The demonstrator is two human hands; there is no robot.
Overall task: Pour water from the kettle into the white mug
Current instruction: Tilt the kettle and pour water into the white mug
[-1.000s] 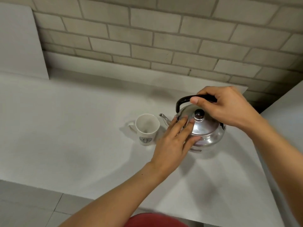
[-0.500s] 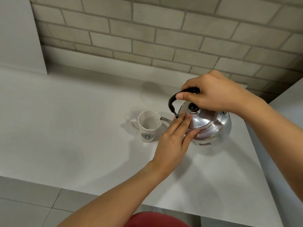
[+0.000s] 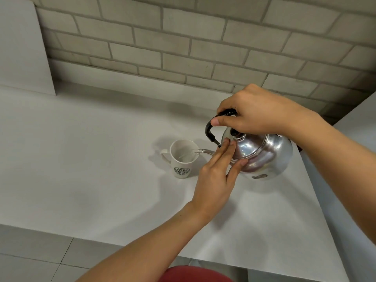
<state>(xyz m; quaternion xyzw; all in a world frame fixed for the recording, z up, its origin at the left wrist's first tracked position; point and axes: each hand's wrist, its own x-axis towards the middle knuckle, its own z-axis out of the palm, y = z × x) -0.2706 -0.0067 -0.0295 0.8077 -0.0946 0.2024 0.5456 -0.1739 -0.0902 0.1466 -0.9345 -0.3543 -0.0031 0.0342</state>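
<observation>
A shiny steel kettle point(image 3: 268, 153) with a black handle is lifted off the white counter and tilted to the left. My right hand point(image 3: 258, 110) is shut around its handle. My left hand point(image 3: 219, 171) lies flat against the kettle's lid and side, fingers straight. The thin spout reaches over the rim of the white mug point(image 3: 182, 161), and a clear stream of water runs from it into the mug. The mug stands upright on the counter with a green logo facing me and its handle to the left.
The white counter point(image 3: 91, 169) ends at a front edge near me and a right edge beside the kettle. A brick wall point(image 3: 183, 43) rises behind it. A white panel point(image 3: 20, 47) stands at the back left. Tiled floor lies below.
My right hand raised the kettle off the counter and tipped it to the left. The spout came over the mug, and water now flows. My left hand stayed on the lid.
</observation>
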